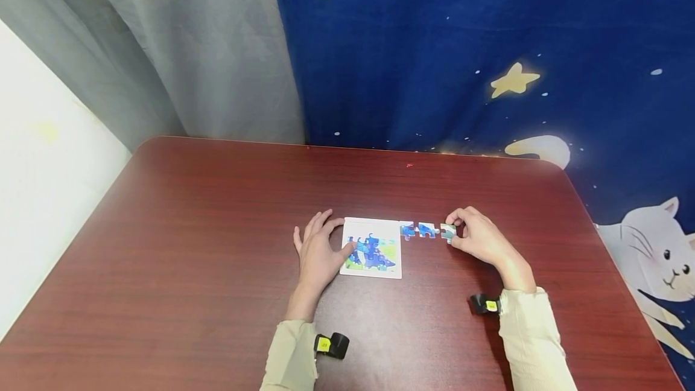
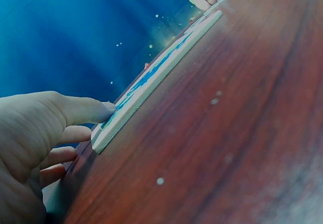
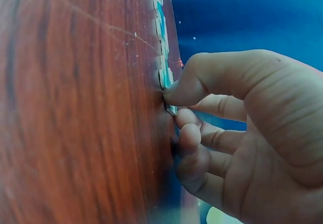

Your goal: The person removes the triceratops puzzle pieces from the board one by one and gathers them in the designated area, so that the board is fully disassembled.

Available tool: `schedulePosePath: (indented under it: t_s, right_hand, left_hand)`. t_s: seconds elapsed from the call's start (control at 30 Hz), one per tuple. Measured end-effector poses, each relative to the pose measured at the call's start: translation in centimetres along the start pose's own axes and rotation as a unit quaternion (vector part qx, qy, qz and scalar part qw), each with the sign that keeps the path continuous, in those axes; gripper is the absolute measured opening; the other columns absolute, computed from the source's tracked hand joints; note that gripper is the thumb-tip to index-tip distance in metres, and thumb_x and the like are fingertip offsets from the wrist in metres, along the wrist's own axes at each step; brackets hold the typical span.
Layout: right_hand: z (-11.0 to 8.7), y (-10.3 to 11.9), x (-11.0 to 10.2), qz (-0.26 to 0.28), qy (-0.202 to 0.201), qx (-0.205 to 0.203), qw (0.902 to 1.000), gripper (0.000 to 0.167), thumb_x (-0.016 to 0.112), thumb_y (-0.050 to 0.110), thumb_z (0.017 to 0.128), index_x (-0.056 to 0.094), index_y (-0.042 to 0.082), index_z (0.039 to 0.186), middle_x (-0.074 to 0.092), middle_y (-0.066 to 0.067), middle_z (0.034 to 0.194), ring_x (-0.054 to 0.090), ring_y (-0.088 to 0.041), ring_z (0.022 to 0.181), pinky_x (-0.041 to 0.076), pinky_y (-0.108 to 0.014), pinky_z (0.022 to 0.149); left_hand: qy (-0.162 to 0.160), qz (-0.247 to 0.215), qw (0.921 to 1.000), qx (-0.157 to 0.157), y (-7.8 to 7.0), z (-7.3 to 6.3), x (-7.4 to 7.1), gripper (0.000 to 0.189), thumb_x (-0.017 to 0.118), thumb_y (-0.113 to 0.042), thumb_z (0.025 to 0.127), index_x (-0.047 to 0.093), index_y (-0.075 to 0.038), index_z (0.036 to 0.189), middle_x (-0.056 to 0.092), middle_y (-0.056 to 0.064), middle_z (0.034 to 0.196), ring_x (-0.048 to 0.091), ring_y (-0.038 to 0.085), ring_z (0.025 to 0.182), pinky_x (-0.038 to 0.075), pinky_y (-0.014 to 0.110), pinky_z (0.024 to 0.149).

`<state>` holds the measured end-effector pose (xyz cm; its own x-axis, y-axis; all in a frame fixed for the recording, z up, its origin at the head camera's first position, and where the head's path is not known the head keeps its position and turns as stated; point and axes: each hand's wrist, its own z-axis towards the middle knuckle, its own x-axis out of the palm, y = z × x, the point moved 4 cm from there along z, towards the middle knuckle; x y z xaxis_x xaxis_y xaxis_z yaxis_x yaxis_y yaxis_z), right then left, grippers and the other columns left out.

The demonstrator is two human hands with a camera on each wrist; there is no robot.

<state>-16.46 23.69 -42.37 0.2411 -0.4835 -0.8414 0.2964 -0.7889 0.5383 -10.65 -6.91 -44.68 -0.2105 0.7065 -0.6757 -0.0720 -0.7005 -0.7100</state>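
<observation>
A square jigsaw puzzle (image 1: 372,248) in a white frame lies on the table, its picture blue and green. My left hand (image 1: 317,256) is at its left side, fingers spread, the thumb resting on the puzzle and the index fingertip at its top left corner. To the right of the frame, several loose pieces lie in a row, among them a blue piece (image 1: 407,230) and another blue piece (image 1: 427,230). At the row's right end, my right hand (image 1: 480,240) pinches a green and white puzzle piece (image 1: 447,232) between thumb and fingers, low at the tabletop.
The reddish-brown wooden table (image 1: 217,246) reaches back to a grey curtain (image 1: 228,47) and a dark blue curtain (image 1: 407,47) with stars. A small red speck (image 1: 409,165) is near the back edge. Black wrist cameras (image 1: 339,346) sit by both sleeves.
</observation>
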Motion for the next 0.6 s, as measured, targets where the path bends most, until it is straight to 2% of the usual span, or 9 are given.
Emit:
schedulePosePath:
  t_s: [0.2,0.37,0.6]
  right_hand:
    - [0.0,0.3,-0.4,0.006,-0.016,-0.003,0.9999,0.033,0.066,0.003,0.074,0.057,0.000,0.106,0.052,-0.012,0.094,0.046,-0.016,0.067,0.041,-0.031,0.062]
    - [0.2,0.9,-0.9,0.002,-0.042,-0.008,0.9991,0.030,0.060,0.003,0.076,0.058,0.000,0.106,0.054,-0.012,0.095,0.046,-0.017,0.069,0.040,-0.033,0.064]
    - [0.3,3.1,-1.0,0.006,-0.059,-0.039,0.9975,0.024,0.061,0.003,0.080,0.061,0.002,0.105,0.057,-0.009,0.092,0.049,-0.017,0.068,0.042,-0.032,0.063]
  left_hand:
    - [0.002,0.001,1.0000,0.000,0.0,0.1,-0.1,0.045,0.078,-0.028,0.073,0.066,-0.013,0.113,0.047,0.007,0.137,0.031,0.025,0.132,-0.001,0.058,0.104]
    - [-0.002,0.001,1.0000,-0.002,0.0,0.1,-0.2,0.044,0.078,-0.028,0.073,0.066,-0.013,0.113,0.047,0.006,0.137,0.031,0.025,0.132,-0.002,0.058,0.104]
    - [0.002,0.002,1.0000,0.000,0.1,0.0,-0.1,0.044,0.079,-0.028,0.073,0.066,-0.013,0.113,0.047,0.006,0.137,0.031,0.025,0.132,-0.001,0.058,0.104]
